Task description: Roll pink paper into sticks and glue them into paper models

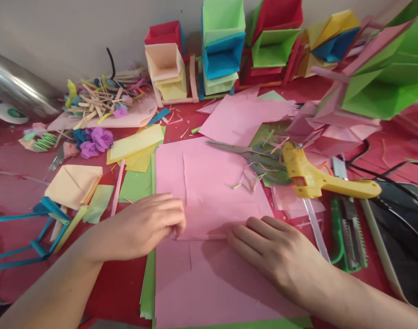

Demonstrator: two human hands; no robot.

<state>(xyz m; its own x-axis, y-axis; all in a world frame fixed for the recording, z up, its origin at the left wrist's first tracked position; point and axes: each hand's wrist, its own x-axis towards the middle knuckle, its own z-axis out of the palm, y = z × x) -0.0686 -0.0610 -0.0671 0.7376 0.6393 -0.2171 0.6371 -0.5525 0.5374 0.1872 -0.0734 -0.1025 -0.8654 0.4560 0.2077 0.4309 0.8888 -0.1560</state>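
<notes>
A sheet of pink paper with crease lines lies over a second pink sheet in front of me. My left hand has its fingers curled on the left end of the upper sheet's near edge, which looks turned up or rolled. On the right part of that same edge rests my right hand, its bent fingers pressed together and its thumb hidden. Green sheets stick out beneath the pink ones. Grey scissors and a yellow glue gun lie at the upper right of the sheet.
Coloured paper boxes stand along the wall. A heap of sticks and scraps, purple paper flowers and a blue paper frame are on the left. On the right lie a green-handled cutter, black cables and a dark device.
</notes>
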